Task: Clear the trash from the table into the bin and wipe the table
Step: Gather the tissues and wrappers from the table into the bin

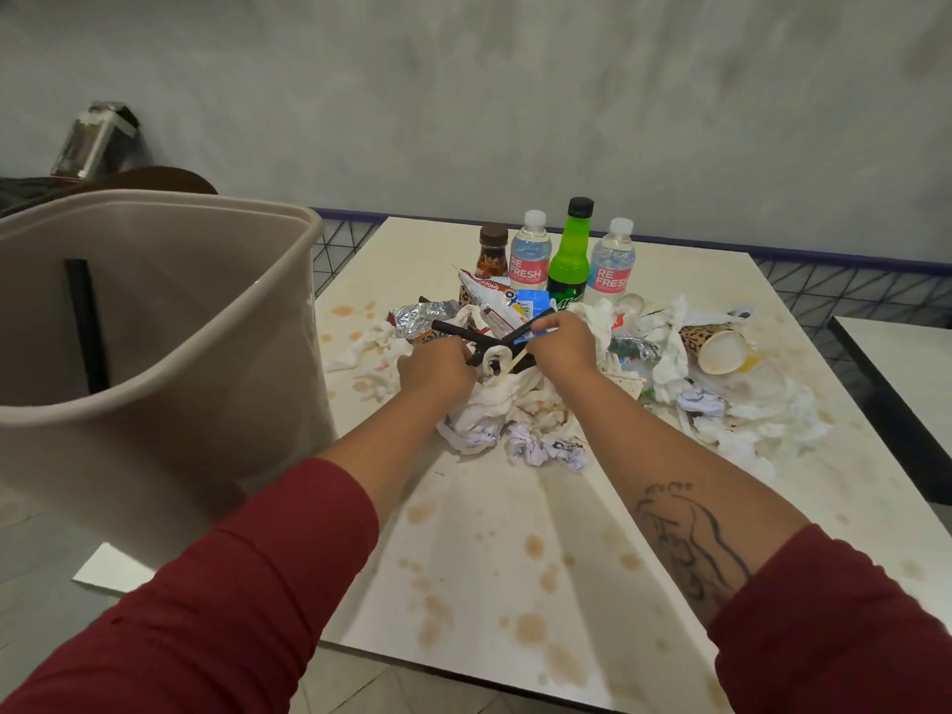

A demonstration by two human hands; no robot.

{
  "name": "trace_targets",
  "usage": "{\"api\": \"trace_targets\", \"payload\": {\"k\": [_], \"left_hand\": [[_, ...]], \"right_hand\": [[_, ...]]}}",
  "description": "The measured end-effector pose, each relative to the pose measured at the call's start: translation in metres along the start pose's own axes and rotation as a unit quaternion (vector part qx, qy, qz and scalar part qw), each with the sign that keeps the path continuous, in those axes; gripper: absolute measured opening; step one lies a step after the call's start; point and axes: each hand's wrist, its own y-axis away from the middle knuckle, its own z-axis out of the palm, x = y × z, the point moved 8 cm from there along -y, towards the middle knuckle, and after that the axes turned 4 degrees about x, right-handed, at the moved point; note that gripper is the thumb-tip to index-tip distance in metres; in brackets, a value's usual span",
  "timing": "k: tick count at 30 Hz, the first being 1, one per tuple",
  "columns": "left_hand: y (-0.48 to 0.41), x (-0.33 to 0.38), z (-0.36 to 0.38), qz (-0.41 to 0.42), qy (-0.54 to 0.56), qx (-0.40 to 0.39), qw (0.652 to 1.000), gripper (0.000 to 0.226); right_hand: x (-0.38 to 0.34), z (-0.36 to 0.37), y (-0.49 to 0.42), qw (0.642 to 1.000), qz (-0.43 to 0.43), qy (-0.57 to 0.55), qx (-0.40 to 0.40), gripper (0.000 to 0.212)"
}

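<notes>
A heap of trash (520, 404) covers the middle of the white table (515, 533): crumpled tissues, snack wrappers (494, 301), foil (420, 316) and black straws. My left hand (438, 371) grips a black straw (453, 329) together with tissue. My right hand (564, 347) pinches another black straw (536, 322) and a thin stick, the two straws crossing between my hands. A tipped paper cup (713, 342) lies to the right. The beige bin (154, 322) stands at the table's left edge, a black straw inside it.
Behind the heap stand a brown bottle (493, 249), two water bottles (530, 249) (613, 262) and a green bottle (570, 255). Brown stains spot the near tabletop. Another table's corner (906, 353) is at the right. A grey wall lies behind.
</notes>
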Motion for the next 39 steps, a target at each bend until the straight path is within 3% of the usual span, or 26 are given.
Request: {"api": "trace_targets", "payload": {"k": [6, 10, 13, 16, 20, 24, 30, 35, 39], "left_hand": [[0.0, 0.003, -0.003, 0.001, 0.014, 0.006, 1.0, 0.021], [0.001, 0.003, -0.006, 0.003, 0.039, 0.014, 0.999, 0.02], [0.003, 0.004, -0.008, 0.008, 0.046, 0.017, 0.999, 0.02], [0.005, 0.004, -0.007, 0.003, 0.048, 0.014, 0.999, 0.019], [0.006, 0.003, -0.008, -0.001, 0.049, 0.011, 0.999, 0.019], [0.009, 0.006, -0.01, 0.008, 0.046, 0.014, 0.999, 0.015], [0.018, 0.009, -0.025, 0.002, 0.062, 0.023, 0.998, 0.012], [0.021, 0.009, -0.032, -0.003, 0.101, 0.028, 0.994, 0.02], [0.032, 0.014, -0.041, -0.013, 0.139, 0.036, 0.989, 0.012]], "right_hand": [[-0.015, -0.03, -0.005, 0.985, 0.017, -0.151, 0.086, 0.02], [-0.037, -0.05, -0.007, 0.97, -0.041, -0.202, 0.126, 0.015], [-0.06, -0.054, -0.005, 0.976, -0.136, -0.114, 0.128, 0.016], [-0.07, -0.027, 0.0, 0.976, -0.207, 0.058, 0.035, 0.017], [-0.057, 0.018, 0.011, 0.927, -0.239, 0.276, -0.084, 0.03], [-0.049, 0.039, 0.022, 0.896, -0.27, 0.333, -0.118, 0.029], [-0.06, 0.024, 0.025, 0.914, -0.291, 0.271, -0.08, 0.014], [-0.076, -0.009, 0.022, 0.938, -0.301, 0.169, 0.023, 0.017], [-0.096, -0.045, 0.03, 0.936, -0.333, 0.078, 0.087, 0.021]]}}
